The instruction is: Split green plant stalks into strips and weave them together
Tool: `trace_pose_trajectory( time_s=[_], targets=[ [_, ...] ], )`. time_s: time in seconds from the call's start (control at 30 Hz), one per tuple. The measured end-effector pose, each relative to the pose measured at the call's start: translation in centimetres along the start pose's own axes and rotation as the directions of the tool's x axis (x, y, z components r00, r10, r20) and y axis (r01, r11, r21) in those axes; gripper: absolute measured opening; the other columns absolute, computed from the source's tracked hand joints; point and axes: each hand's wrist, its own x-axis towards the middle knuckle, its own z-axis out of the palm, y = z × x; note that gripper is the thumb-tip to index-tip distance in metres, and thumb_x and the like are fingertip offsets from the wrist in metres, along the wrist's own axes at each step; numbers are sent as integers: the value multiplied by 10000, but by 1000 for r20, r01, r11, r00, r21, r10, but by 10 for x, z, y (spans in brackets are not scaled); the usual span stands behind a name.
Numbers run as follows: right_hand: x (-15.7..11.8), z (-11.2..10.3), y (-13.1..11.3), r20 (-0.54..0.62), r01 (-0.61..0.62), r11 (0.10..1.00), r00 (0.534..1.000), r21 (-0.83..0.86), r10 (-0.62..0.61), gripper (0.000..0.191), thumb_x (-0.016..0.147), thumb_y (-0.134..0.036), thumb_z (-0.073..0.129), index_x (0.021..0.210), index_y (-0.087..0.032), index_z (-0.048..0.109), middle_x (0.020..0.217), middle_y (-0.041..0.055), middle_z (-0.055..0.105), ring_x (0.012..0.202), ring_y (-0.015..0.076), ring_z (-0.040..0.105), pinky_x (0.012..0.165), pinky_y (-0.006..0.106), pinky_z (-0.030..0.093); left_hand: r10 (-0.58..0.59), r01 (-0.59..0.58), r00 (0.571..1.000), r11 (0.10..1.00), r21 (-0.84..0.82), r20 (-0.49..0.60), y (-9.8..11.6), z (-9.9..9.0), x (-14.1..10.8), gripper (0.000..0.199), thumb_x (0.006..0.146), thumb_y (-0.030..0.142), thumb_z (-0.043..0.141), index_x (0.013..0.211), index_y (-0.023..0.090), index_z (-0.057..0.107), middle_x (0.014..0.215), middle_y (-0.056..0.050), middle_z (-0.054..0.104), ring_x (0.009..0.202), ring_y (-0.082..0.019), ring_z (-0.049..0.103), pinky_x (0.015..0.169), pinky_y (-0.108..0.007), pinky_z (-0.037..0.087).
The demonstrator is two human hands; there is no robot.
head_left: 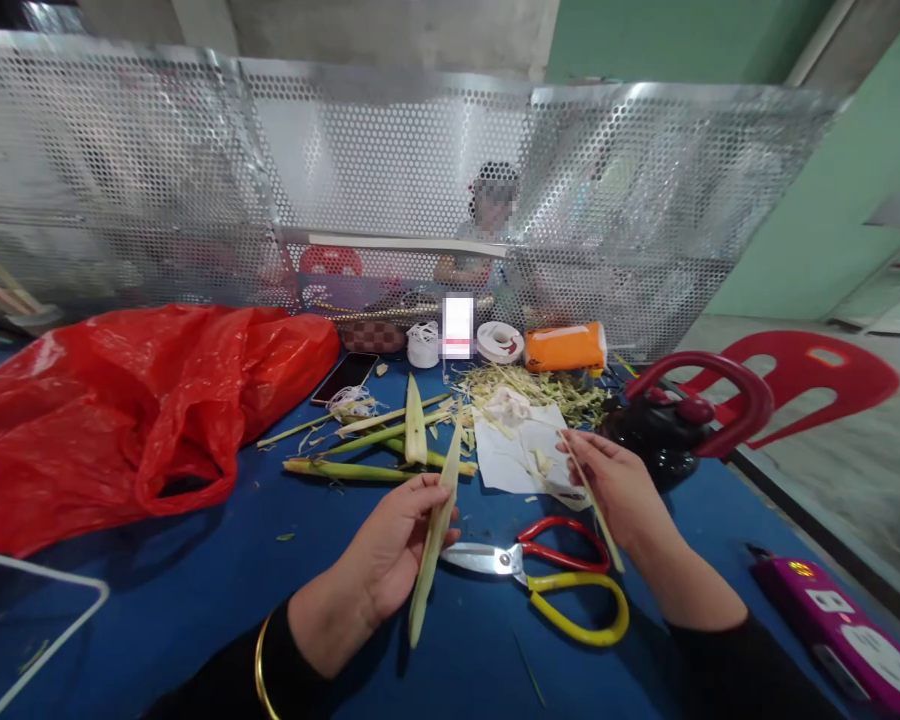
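Note:
My left hand (pixel 401 540) pinches a long pale green husk leaf (pixel 436 530) between thumb and fingers, its tip pointing away from me. In my right hand (pixel 615 480) is a thin pale strip (pixel 604 525), slanting down toward the table. Scissors (pixel 504 560) with one red and one yellow handle lie on the blue table between my hands, blades spread slightly and pointing left. Beyond my left hand rest several green stalks and leaves (pixel 352 470), among them a broad upright-lying husk piece (pixel 415 425).
A red plastic bag (pixel 120 420) covers the left side. White paper (pixel 521 455) with scraps, shredded fibres (pixel 570 393), a tape roll (pixel 499 342) and an orange packet (pixel 565 347) lie ahead. At right stand a dark kettle (pixel 656 435) and a purple device (pixel 840 630). A perforated metal screen (pixel 405 150) rises behind.

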Motion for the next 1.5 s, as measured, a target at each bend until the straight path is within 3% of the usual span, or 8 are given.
trace_pose_trajectory(
  time_s=[0.1,0.17,0.3,0.4,0.9,1.13,1.27,1.5],
  targets=[
    [-6,2,-1,-102,218,960,966,-178,-238,393,690,-353,754,1041,-206,653,1103,97,619,948,242,571,762,356,486,12,-11,999,999,-36,34,-3,0,-1,90,777,82,629,744,155,590,588,29,564,557,-96,565,656,-253,518],
    [-23,11,-2,29,401,833,906,-381,-423,328,756,-340,702,1057,-214,661,1119,101,624,1029,263,549,872,396,445,31,-30,998,999,-23,55,-5,0,-1,71,765,123,662,752,151,598,604,20,582,577,-95,567,655,-229,489],
    [-67,38,2,502,285,900,860,-331,-88,159,811,-327,653,913,-214,701,860,44,707,792,213,625,747,346,484,90,-91,988,996,1,124,-11,-1,0,160,701,215,738,754,149,602,626,23,587,567,-87,526,563,-194,391],
    [-85,51,11,634,117,966,771,-228,56,132,800,-298,667,894,-212,703,842,25,712,812,204,639,737,314,488,96,-95,984,995,-18,153,-14,-1,1,203,666,248,758,717,151,588,607,33,562,553,-87,500,552,-203,369],
    [-84,49,8,490,-63,996,867,-67,87,247,762,-396,717,690,-183,614,600,-32,551,563,111,475,553,238,387,153,-196,959,966,168,237,-18,2,-3,228,654,208,769,825,128,642,753,-32,664,667,-138,604,654,-256,474],
    [-88,47,-2,586,-408,912,749,41,309,277,747,-406,744,842,-165,644,695,-5,625,598,101,576,560,205,442,230,-287,947,919,271,224,-12,-1,-1,207,688,256,741,836,140,655,723,-23,657,607,-109,552,565,-212,396],
    [-89,47,3,627,-355,934,719,-40,300,298,703,-396,784,764,-147,631,608,-16,612,538,86,552,521,189,431,256,-313,939,914,258,231,-13,-2,1,204,685,244,745,833,137,653,682,5,622,578,-87,497,529,-194,366],
    [-87,46,2,507,-238,971,836,-9,210,316,685,-401,798,682,-155,599,520,-49,567,500,62,480,496,166,393,169,-280,920,915,292,353,-13,1,-3,294,646,263,797,847,119,638,750,-24,659,677,-136,598,649,-245,470]
  ],
)
